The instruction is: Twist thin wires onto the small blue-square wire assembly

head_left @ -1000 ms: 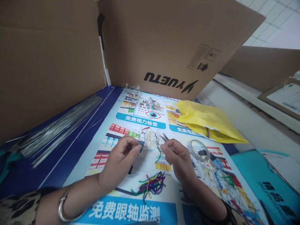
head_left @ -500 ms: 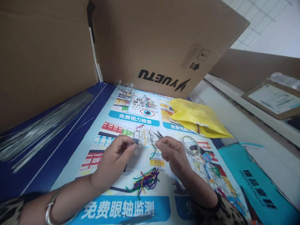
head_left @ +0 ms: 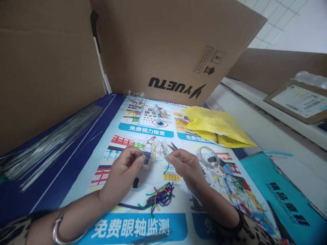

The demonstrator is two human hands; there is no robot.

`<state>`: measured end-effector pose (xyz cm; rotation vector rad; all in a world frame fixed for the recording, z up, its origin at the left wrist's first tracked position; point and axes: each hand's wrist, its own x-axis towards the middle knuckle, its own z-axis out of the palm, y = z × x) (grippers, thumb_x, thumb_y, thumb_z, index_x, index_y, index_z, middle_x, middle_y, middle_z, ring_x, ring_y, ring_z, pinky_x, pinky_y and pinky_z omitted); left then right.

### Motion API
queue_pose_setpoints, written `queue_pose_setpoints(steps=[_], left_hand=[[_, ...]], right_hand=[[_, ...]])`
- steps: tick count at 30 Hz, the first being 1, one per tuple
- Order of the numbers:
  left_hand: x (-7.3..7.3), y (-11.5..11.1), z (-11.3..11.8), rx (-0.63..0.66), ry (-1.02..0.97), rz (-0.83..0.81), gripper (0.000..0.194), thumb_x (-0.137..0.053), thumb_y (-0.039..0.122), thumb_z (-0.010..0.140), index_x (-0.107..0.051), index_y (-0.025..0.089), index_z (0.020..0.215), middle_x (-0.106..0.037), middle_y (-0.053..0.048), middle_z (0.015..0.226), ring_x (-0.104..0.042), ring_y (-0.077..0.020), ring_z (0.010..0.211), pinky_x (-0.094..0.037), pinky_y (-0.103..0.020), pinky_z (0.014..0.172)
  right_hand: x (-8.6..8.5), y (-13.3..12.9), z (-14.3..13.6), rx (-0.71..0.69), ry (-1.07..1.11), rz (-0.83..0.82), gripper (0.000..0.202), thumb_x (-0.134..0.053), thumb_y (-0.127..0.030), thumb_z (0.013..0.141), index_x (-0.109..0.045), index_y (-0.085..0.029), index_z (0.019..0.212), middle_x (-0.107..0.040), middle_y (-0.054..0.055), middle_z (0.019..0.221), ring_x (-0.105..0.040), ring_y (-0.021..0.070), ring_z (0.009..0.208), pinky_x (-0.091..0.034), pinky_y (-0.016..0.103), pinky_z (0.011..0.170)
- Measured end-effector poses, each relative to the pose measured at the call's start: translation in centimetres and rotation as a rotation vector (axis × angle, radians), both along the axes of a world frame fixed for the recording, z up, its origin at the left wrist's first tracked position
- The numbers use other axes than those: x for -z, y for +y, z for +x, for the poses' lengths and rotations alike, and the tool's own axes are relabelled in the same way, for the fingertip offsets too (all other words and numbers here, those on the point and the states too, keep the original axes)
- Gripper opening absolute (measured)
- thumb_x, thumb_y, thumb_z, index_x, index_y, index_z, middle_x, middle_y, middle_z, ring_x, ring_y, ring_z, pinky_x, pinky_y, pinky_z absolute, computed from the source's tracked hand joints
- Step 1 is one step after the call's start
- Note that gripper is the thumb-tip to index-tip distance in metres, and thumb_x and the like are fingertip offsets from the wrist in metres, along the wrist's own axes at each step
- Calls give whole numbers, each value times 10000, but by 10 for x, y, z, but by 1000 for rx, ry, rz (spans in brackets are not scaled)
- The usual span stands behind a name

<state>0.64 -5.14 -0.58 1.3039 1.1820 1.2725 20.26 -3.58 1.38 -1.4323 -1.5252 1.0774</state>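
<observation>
My left hand (head_left: pixel 125 170) is closed in a pinch over the printed sheet; whatever lies between thumb and forefinger is too thin to make out. My right hand (head_left: pixel 186 167) is closed around metal tweezers (head_left: pixel 172 146), whose two pointed tips stick out beyond the fingers. Just past both hands lies a tangle of thin wires (head_left: pixel 156 147) with red and yellow strands in it. A short green thread (head_left: pixel 167 168) shows beside the right fingertips. Nearer to me, a pile of coloured threads (head_left: pixel 160 197), purple, green, red and yellow, rests on the sheet.
Cardboard walls (head_left: pixel 163 41) stand at the back and left. Long straight wires (head_left: pixel 56 139) lie on the left. A yellow bag (head_left: pixel 217 127), a roll of clear tape (head_left: pixel 209 157), another wire tangle (head_left: pixel 235 187) and a teal box (head_left: pixel 283 190) are to the right.
The view has shifted slightly. My left hand has drifted a little to the left, with its pinch kept. My right hand holds the tweezers almost in the same place.
</observation>
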Motion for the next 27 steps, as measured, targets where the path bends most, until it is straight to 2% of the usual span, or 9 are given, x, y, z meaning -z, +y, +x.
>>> queue_pose_setpoints(steps=[14,27], left_hand=[[-1,4,1,9,-51,-70,135,-517,297,838,-458,184,880,-500,31,663,-453,-97,581,-387,-216,526],[5,5,-3,-18,-38,-75,123,-510,285,834,-450,190,886,-478,26,707,-466,-95,600,-384,-207,518]], right_hand=[[6,-1,-2,-1,-15,45,281,-576,-432,784,-574,-170,683,-398,-45,523,-327,82,493,-277,208,437],[13,-2,-1,27,-51,128,284,-558,-431,796,-565,-183,657,-403,-40,533,-346,97,513,-305,229,477]])
